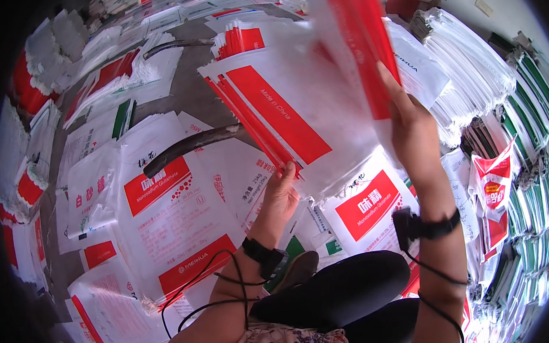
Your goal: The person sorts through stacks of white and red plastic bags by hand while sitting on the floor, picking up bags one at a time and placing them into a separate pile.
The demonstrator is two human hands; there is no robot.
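My left hand [280, 193] pinches the lower left edge of several flat white sacks with red panels, the top sack [340, 131] lying face up in front of me. Thumb on top, its fingers curl out of sight beneath that edge. Higher and to the right, my right hand [413, 124] grips a red-and-white sack [364, 39] by its side; this raised sack is smeared by motion and overlaps the others. Below the hands another white sack [366, 207] with a red panel lies near my knees.
A dark curved bar [189, 146] rests across sacks at left, with a second dark bar [178, 45] farther back. Tall stacks of folded sacks [467, 62] line the right side. Sacks [182, 238] cover the left floor. Cables [230, 279] trail from my wristbands.
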